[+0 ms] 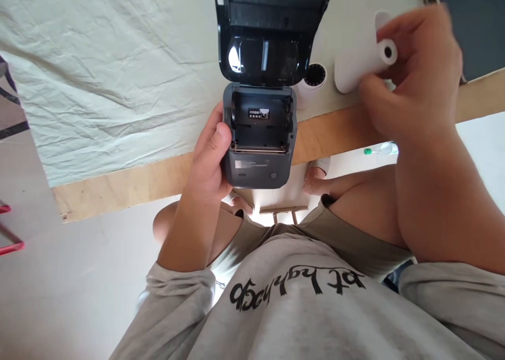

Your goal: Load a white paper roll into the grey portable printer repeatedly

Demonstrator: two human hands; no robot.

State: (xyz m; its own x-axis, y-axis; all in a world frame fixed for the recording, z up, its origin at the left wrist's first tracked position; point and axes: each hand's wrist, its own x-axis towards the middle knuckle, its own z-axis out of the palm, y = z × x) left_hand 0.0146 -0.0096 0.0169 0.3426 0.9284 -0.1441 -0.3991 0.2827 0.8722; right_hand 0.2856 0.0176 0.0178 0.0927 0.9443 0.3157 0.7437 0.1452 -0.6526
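Note:
My left hand (211, 157) grips the left side of a small dark grey label printer (258, 165), thumb on its edge. The printer's black lid (262, 49) is swung up and its paper bay is bare, with a small sticker inside. Over at the right, my right hand (418, 73) closes on a white paper roll (361, 65) with a dark hole at its core. The roll's loose end curls up by my fingers. Just beside the printer, partly behind its lid, stands a white cylinder (310, 89) with a dark round top.
A pale wrinkled cloth (118, 76) covers the table, whose wooden edge (126, 191) runs in front of me. A dark flat panel (473, 23) lies at the back right. A small object with a green tip (369, 151) is below the table edge. Red bars (11, 248) show at far left.

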